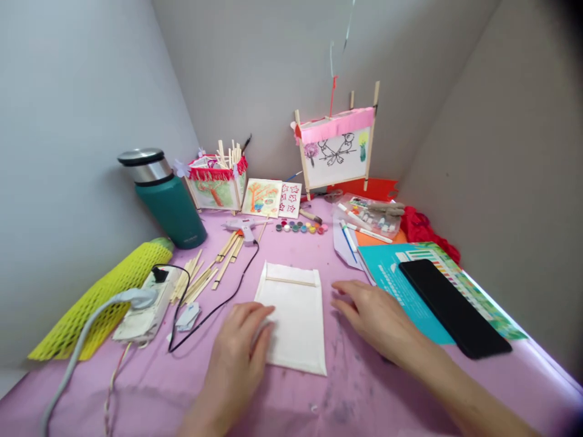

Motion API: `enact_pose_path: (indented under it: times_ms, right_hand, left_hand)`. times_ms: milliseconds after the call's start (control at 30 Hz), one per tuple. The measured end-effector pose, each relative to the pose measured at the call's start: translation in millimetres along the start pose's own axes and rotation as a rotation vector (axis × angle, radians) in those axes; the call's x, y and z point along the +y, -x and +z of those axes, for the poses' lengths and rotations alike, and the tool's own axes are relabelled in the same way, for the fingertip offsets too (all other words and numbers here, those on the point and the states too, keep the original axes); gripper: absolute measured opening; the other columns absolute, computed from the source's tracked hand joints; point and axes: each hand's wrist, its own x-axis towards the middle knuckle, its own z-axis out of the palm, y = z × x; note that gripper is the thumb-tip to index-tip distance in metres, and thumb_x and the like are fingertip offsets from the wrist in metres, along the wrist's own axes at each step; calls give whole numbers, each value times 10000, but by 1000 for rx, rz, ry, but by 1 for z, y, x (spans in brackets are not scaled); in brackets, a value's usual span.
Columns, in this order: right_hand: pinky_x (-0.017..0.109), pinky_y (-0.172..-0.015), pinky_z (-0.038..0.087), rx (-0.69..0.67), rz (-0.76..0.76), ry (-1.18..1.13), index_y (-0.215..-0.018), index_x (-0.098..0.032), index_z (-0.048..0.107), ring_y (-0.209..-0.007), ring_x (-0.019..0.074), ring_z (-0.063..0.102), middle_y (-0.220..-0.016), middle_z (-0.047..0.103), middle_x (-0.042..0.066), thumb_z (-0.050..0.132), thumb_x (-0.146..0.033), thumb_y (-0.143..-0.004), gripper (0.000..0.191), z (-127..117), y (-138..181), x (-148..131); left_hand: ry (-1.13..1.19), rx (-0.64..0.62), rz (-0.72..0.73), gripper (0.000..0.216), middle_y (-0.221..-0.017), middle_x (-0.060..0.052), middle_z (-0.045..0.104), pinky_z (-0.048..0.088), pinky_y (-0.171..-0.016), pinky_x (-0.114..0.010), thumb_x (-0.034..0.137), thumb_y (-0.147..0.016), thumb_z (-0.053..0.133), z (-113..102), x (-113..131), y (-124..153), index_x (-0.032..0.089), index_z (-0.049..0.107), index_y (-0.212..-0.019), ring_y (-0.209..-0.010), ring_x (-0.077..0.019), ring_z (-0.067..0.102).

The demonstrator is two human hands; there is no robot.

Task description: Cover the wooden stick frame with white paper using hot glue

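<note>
We steady the white paper panel point(296, 321) w/ L hand point(237, 358) open, flat on its left edge; R hand point(378, 318) open just beside, gripping nothing; wood strip point(290, 281) lies square at far end.

A green bottle point(170, 206), a glue gun point(243, 230), little paint pots point(300, 227) and a black phone point(454, 306) sit on the pink desk point(136, 388).

Pink table point(364, 394) (vinyl, maybe), white panel point(296, 321)
</note>
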Motion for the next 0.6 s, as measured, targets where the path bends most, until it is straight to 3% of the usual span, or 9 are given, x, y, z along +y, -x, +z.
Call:
enact_pose_path:
  times_ms: [67,133,300,400,500,600]
  right_hand:
    - [337,-845,427,-6,-11,-69,-1265,-144,569,-1010,255,632,-1095,683,132,487,-238,-890,395,4,-23,-7]
    - [320,-861,409,-30,-20,-123,-1309,-114,523,-1027,242,613,-1139,658,142,508,-206,-855,463,9,-42,-12]
    - [259,-725,404,-111,-47,-190,-1116,-128,636,-857,191,617,-985,686,93,536,-138,-758,371,13,-61,-17]
    - [245,-653,391,-131,-34,-231,-1044,-138,649,-765,171,603,-881,684,63,515,-137,-752,321,5,-48,-15]
    - [235,-610,386,-181,-21,-381,-946,-164,649,-717,158,595,-819,673,28,495,-193,-794,218,-7,-18,-15]
    - [232,-606,395,-293,4,-600,-903,-181,639,-729,153,597,-869,682,13,493,-251,-834,176,-16,19,-20]
  left_hand:
    - [-265,21,-97,159,-927,-97,639,485,-766,-403,196,-873,495,-2,-11,-7,179,608,-983,-883,-254,609]
    - [-432,-51,-174,109,-823,-79,654,467,-692,-380,185,-845,517,-3,-15,-13,176,603,-911,-789,-256,626]
    - [-453,-167,-284,133,-752,-58,683,417,-627,-319,134,-823,497,-4,-11,-22,181,613,-869,-709,-230,654]
    - [-423,-141,-267,195,-800,-55,677,422,-627,-301,130,-835,490,-14,-9,-28,172,633,-961,-682,-198,645]
    - [-415,-82,-144,241,-905,-65,647,444,-672,-303,171,-885,464,-31,-4,-47,186,649,-1038,-754,-191,641]
    - [-398,-183,-27,269,-955,-60,633,454,-714,-317,184,-899,448,-44,9,-81,224,685,-1020,-832,-202,635]
